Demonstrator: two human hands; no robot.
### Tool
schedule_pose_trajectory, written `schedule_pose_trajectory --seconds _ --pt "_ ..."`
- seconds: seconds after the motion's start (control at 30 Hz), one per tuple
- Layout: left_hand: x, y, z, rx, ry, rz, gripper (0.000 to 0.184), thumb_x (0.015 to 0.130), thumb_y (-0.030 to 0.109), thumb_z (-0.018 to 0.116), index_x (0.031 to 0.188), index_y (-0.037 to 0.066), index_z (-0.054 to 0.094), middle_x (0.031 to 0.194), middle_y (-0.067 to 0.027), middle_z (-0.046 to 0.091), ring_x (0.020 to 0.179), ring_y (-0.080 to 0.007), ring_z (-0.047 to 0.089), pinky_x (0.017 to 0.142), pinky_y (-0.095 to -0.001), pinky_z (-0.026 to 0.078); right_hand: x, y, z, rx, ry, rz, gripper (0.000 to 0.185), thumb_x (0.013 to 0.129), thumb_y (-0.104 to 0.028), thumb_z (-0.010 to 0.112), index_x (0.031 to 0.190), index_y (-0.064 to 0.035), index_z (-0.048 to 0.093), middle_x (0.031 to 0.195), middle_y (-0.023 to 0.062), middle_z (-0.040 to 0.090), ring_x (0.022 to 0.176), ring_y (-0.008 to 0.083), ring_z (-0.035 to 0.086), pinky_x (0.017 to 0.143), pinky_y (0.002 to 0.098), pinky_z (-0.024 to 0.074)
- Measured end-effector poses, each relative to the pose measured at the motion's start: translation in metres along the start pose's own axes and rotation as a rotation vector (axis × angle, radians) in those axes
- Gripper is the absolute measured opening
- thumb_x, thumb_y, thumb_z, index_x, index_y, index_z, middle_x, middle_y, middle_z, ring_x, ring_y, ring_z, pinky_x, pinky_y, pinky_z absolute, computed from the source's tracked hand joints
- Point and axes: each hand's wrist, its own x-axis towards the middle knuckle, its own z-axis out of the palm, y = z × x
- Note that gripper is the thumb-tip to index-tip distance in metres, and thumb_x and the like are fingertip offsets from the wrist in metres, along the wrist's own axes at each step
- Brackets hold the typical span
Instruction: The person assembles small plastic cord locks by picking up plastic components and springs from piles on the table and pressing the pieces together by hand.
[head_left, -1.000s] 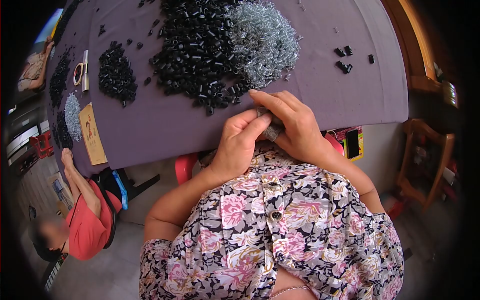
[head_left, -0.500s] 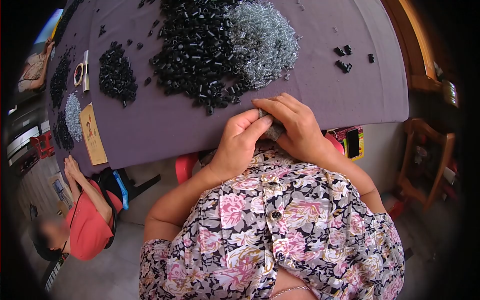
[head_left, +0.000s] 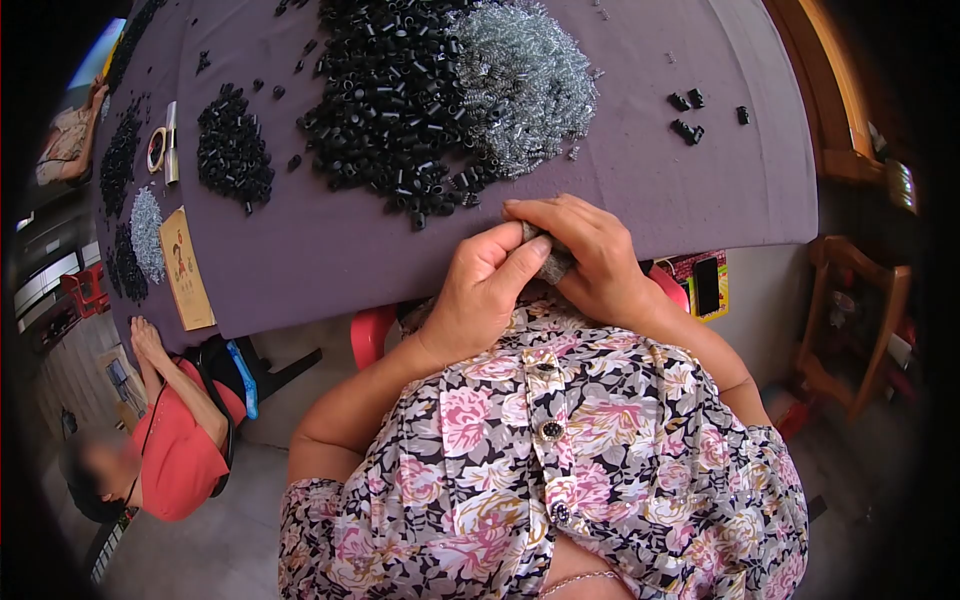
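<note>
Close together at the table's near edge, my left hand (head_left: 482, 287) and my right hand (head_left: 597, 262) meet around a small grey piece that looks like cloth (head_left: 556, 264). My left thumb presses on it, with the fingers curled behind. The right fingers bend over its far side, and the right palm hides part of it. Whether anything smaller sits between the fingertips is hidden. Just beyond my hands lie a big heap of short black tube-like parts (head_left: 385, 120) and, touching it, a pile of small metal springs (head_left: 530, 85).
Several loose black pieces (head_left: 687, 131) lie at the right on the purple cloth (head_left: 660, 200). A smaller black pile (head_left: 234, 150), a tape roll (head_left: 157, 148) and a yellow booklet (head_left: 187, 270) are at left. A person in red (head_left: 180, 440) sits there. A phone (head_left: 707, 287) rests below the table edge.
My hands have shifted slightly, and the left thumb lies a little differently against the grey piece. The heaps have not moved.
</note>
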Motion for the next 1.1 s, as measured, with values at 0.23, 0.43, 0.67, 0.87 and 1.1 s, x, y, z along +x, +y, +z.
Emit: schedule_pose_trajectory --seconds 0.23,0.43,0.67,0.87,1.1 --pt "0.004 -0.002 0.000 -0.098 0.031 -0.057 0.027 0.107 0.015 0.047 0.122 -0.003 0.060 0.108 -0.0058 0.067 0.097 -0.0097 0.063 0.086 -0.0268 0.051 0.003 -0.005 -0.005 0.051 -0.076 0.079 0.061 0.069 0.007 0.066 0.129 0.0002 0.060 0.112 0.0212 0.067 0.104 0.0398 0.064 0.088 0.0436 0.0532" --pt "0.002 0.014 0.006 -0.093 0.020 -0.062 0.029 0.107 0.015 0.046 0.124 -0.004 0.060 0.112 -0.0096 0.069 0.100 -0.0133 0.066 0.090 -0.0289 0.052 0.014 -0.021 -0.036 0.181 -0.248 0.202 0.071 0.073 0.007 0.065 0.142 -0.0028 0.053 0.135 0.0210 0.059 0.124 0.0378 0.058 0.101 0.0411 0.0494" --pt "0.003 0.014 0.001 -0.021 0.060 -0.105 0.029 0.107 0.017 0.047 0.120 -0.003 0.063 0.106 -0.0097 0.071 0.093 -0.0147 0.068 0.087 -0.0297 0.055 0.002 -0.009 -0.037 0.131 -0.136 0.115 0.056 0.076 0.010 0.064 0.130 -0.0029 0.064 0.127 0.0205 0.063 0.120 0.0367 0.062 0.100 0.0400 0.0509" --pt "0.004 0.018 -0.003 0.064 -0.024 -0.115 0.026 0.107 0.015 0.048 0.116 -0.004 0.064 0.101 -0.0098 0.071 0.087 -0.0137 0.067 0.081 -0.0281 0.055 -0.002 0.002 -0.031 0.279 -0.043 0.161 0.041 0.075 0.014 0.059 0.111 -0.0004 0.071 0.117 0.0157 0.068 0.109 0.0297 0.068 0.093 0.0361 0.0539" --pt "0.007 0.013 -0.004 -0.039 0.011 -0.163 0.024 0.106 0.013 0.050 0.116 -0.004 0.064 0.100 -0.0104 0.071 0.084 -0.0145 0.069 0.079 -0.0267 0.057 0.000 -0.001 -0.031 0.220 -0.028 0.181 0.035 0.072 0.014 0.062 0.104 0.0008 0.070 0.112 0.0145 0.067 0.106 0.0298 0.068 0.090 0.0364 0.0542"
